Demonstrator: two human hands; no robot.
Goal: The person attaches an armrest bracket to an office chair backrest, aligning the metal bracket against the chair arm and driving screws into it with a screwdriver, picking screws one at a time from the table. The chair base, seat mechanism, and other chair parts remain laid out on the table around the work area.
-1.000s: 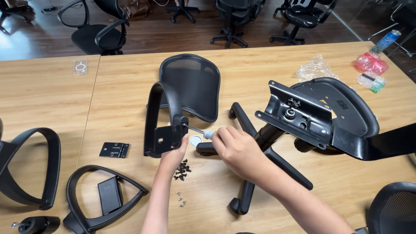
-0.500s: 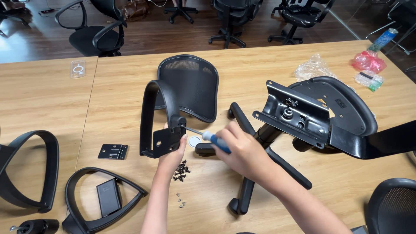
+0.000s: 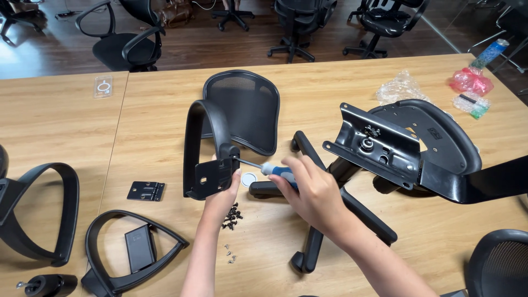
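At the tabletop's (image 3: 165, 121) centre, our left hand (image 3: 223, 193) clamps the armrest bracket (image 3: 212, 177); our right hand (image 3: 308, 190), at three o'clock, closes its fingers around the screwdriver (image 3: 269, 168); we'd keep the shaft square and the bracket steady.

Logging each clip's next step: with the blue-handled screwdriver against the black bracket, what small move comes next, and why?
Probably turn the blue-handled screwdriver in place. Its tip already meets the black plastic headrest bracket, the right hand grips the handle, and the left hand steadies the bracket from below. Whether a screw is seated cannot be told.
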